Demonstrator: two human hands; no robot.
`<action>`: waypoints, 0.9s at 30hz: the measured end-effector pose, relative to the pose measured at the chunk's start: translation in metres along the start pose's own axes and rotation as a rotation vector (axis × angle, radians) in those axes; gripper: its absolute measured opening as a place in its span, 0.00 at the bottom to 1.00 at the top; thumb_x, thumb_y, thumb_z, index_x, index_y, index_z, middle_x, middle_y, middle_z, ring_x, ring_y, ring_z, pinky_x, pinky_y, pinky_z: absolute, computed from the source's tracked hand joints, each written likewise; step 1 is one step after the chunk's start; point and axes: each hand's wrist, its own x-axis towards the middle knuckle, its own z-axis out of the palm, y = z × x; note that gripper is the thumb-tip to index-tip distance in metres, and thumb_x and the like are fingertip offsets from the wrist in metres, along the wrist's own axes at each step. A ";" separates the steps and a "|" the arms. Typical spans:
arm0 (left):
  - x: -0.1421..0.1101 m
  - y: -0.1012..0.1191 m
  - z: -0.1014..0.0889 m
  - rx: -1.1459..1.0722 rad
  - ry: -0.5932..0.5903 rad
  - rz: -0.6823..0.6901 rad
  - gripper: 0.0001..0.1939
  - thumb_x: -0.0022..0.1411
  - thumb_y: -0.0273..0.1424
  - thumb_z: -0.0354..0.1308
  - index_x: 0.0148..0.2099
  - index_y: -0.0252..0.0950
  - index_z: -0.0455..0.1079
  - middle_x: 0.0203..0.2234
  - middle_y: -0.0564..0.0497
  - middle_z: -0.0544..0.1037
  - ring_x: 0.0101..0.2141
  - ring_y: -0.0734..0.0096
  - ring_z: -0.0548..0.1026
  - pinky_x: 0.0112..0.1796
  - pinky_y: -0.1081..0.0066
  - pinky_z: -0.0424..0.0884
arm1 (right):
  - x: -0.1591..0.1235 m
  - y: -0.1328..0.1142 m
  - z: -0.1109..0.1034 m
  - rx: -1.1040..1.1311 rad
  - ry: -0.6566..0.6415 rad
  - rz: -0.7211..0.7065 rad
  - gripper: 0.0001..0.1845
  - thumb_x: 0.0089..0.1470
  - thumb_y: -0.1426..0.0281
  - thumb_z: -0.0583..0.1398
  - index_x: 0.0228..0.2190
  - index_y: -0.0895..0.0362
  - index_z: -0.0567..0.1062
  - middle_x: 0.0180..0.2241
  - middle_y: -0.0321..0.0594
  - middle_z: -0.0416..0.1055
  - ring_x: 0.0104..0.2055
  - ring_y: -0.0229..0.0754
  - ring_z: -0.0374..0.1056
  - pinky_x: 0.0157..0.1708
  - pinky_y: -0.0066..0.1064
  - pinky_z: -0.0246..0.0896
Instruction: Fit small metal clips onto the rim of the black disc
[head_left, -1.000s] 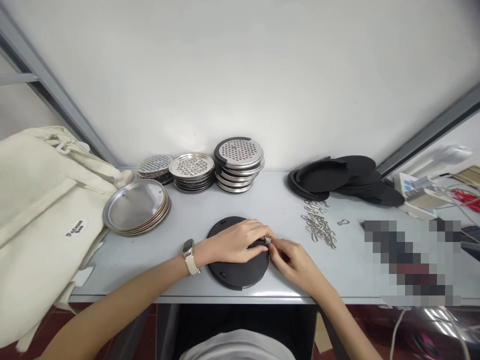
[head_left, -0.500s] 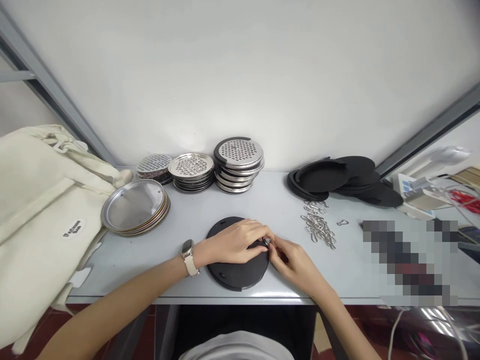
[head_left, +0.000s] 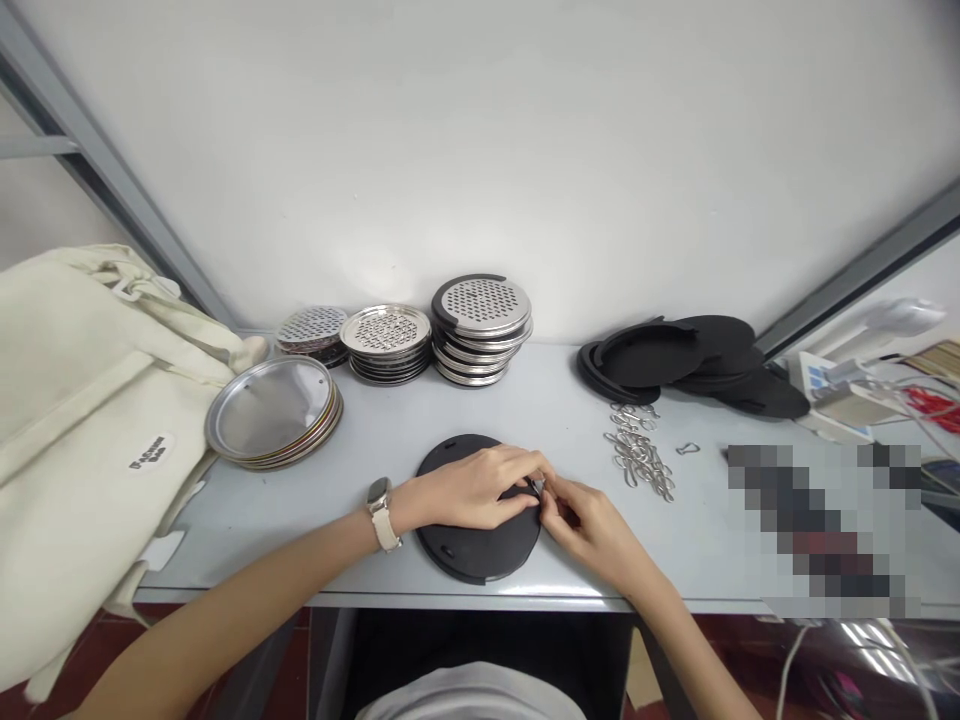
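A round black plate [head_left: 484, 555] with small slots lies flat near the front edge of the desk. My left hand [head_left: 487, 487], with a watch on its wrist, rests across the plate; its thumb and forefinger close at the right rim. There, a small metal snap clip [head_left: 537, 486] shows between the fingertips, mostly hidden. From the right, my right hand [head_left: 585, 515] pinches at the same clip, fingers curled, meeting the left fingertips. A pile of similar metal clips [head_left: 639, 455] lies to the right, with a single loose clip [head_left: 687, 448] beside it.
Along the wall stand stacks of perforated metal grater discs [head_left: 386, 330], one stack topped by a disc with a black rim [head_left: 484, 300]. Plain metal lids [head_left: 270, 405] are piled at left beside a cream bag [head_left: 112, 420]. Black plates [head_left: 645, 355] lie at back right, near a power strip [head_left: 814, 380].
The whole view has shifted very slightly. Both hands keep their places at the plate's right rim, with barely any finger movement.
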 end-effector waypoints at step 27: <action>-0.001 -0.002 0.002 -0.090 0.037 -0.087 0.16 0.59 0.22 0.55 0.49 0.37 0.61 0.40 0.48 0.74 0.42 0.67 0.74 0.42 0.70 0.69 | 0.001 0.001 -0.001 0.013 -0.081 0.040 0.14 0.63 0.65 0.47 0.26 0.55 0.60 0.20 0.30 0.57 0.22 0.34 0.53 0.24 0.26 0.46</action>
